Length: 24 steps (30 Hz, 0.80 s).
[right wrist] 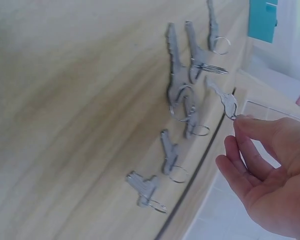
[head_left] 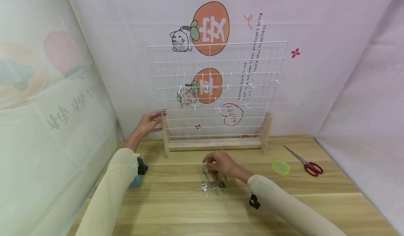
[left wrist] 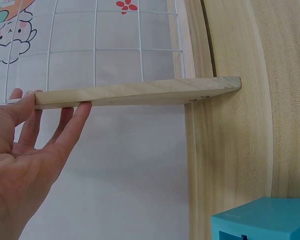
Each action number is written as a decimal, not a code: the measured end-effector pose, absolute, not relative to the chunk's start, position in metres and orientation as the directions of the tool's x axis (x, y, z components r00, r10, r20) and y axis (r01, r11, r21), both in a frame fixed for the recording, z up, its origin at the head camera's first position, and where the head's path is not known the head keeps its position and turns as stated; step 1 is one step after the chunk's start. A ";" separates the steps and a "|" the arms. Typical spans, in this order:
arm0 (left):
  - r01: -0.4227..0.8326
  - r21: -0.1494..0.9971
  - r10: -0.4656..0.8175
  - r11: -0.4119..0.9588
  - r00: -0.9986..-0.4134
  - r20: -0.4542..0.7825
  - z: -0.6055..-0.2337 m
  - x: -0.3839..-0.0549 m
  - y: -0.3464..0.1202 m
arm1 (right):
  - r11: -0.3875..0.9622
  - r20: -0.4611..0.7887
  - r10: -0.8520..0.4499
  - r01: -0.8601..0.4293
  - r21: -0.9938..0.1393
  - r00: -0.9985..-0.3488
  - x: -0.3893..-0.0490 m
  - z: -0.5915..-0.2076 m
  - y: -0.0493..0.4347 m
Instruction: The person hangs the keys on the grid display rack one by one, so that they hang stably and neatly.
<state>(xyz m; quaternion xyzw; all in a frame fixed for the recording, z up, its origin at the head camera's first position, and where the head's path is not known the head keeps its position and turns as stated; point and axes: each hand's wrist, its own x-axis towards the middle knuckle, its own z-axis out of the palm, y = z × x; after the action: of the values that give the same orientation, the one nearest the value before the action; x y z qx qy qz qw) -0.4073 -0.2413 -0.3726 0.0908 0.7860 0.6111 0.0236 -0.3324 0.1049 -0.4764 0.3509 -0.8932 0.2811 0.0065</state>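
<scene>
My left hand [head_left: 147, 123] grips the upper end of the wooden side post [left wrist: 140, 93] of a white wire grid rack [head_left: 240, 44], fingers on one face and thumb by the other. My right hand [head_left: 222, 163] pinches a silver key [right wrist: 229, 102] by its small ring, between thumb and fingertip. This key hangs over the table, in front of the rack's wooden base [head_left: 214, 146]. Several loose keys with rings, among them one silver key [head_left: 204, 186], lie below that hand. Another key [head_left: 180, 99] hangs from a hook at the grid's left side.
Several white hooks, one hook [head_left: 276, 81] at the far right, sit on the grid. Right of the rack lie a yellow-green ring-shaped roll [head_left: 281, 167] and red-handled scissors [head_left: 312, 168]. A teal box [left wrist: 260, 217] stands by my left forearm. Printed cloth [head_left: 120, 36] hangs behind.
</scene>
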 end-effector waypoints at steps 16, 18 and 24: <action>0.156 0.958 0.190 0.241 -0.975 0.111 -0.373 -0.405 -0.241 | 0.488 0.382 -0.652 -0.748 -0.449 -0.655 -0.331 -0.409 0.111; 0.152 0.957 0.188 0.247 -0.976 0.107 -0.372 -0.405 -0.241 | 0.474 0.391 -0.650 -0.750 -0.462 -0.651 -0.330 -0.397 0.112; 0.122 0.958 0.161 0.259 -0.984 0.082 -0.371 -0.404 -0.240 | 0.466 0.386 -0.640 -0.735 -0.493 -0.665 -0.326 -0.363 0.113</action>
<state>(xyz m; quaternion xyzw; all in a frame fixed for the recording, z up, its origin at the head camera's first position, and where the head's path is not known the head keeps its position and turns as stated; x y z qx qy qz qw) -0.4040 -0.2399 -0.3706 0.0892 0.7934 0.6020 0.0160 -0.3264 0.1128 -0.3628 0.4028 -0.8530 0.3236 0.0736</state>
